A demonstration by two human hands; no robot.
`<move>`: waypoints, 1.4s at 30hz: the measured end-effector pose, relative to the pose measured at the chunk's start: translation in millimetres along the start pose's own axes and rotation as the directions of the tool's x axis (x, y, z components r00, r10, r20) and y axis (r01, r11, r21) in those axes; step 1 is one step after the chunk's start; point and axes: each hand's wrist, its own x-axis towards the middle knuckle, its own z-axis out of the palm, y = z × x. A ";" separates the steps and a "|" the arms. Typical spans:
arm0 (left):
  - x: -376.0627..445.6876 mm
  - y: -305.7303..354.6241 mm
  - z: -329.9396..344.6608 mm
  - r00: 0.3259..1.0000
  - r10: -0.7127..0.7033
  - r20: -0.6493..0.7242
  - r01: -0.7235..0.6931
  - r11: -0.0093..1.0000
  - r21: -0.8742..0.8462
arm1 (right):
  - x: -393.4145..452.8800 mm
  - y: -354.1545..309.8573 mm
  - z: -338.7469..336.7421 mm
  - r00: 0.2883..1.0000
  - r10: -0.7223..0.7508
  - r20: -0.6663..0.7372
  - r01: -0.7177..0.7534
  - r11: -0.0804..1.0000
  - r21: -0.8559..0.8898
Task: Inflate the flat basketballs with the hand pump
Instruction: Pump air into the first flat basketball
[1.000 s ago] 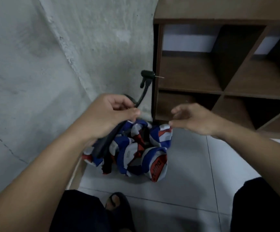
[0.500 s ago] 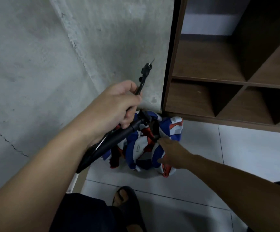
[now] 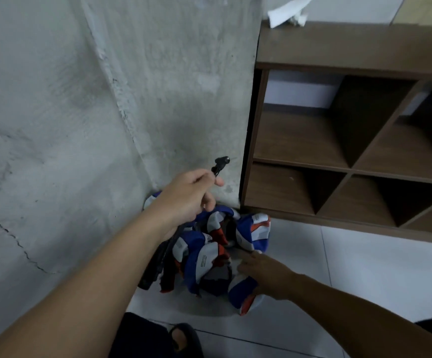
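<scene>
A heap of flat basketballs (image 3: pixel 209 257), blue, white and red, lies on the floor in the corner between the wall and the shelf unit. My left hand (image 3: pixel 189 197) grips the black hand pump (image 3: pixel 158 259) above the heap. The pump's hose head with its thin needle (image 3: pixel 221 162) sticks up past my fingers, and the pump body hangs down below my wrist. My right hand (image 3: pixel 264 272) reaches down onto the right side of the heap. Its fingers lie on a folded ball, and whether they grasp it is unclear.
A rough grey concrete wall (image 3: pixel 106 112) fills the left. A brown wooden shelf unit (image 3: pixel 339 151) with open compartments stands on the right, with white paper (image 3: pixel 287 11) on top. Pale floor tiles (image 3: pixel 364 267) run to the right. My sandalled foot (image 3: pixel 181 337) is at the bottom.
My right hand has shifted lower and further right on the heap of balls. My left hand still holds the pump, now higher, with the hose head turned sideways. The view has pulled back.
</scene>
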 end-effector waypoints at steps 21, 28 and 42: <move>14.4 50.0 85.0 0.970 -0.045 0.239 0.124 0.938 -0.323 | -227.3 23.6 -195.2 0.854 0.337 -0.397 0.004 0.758 0.652; 4.3 63.3 120.3 0.962 0.072 0.262 -0.005 0.969 -0.247 | -258.1 28.7 -188.7 0.830 0.315 -0.460 0.120 0.704 0.700; 7.4 67.8 158.5 0.911 0.339 0.234 -0.333 0.941 -0.066 | -237.6 50.2 -190.6 0.764 0.310 -0.566 0.154 0.764 0.627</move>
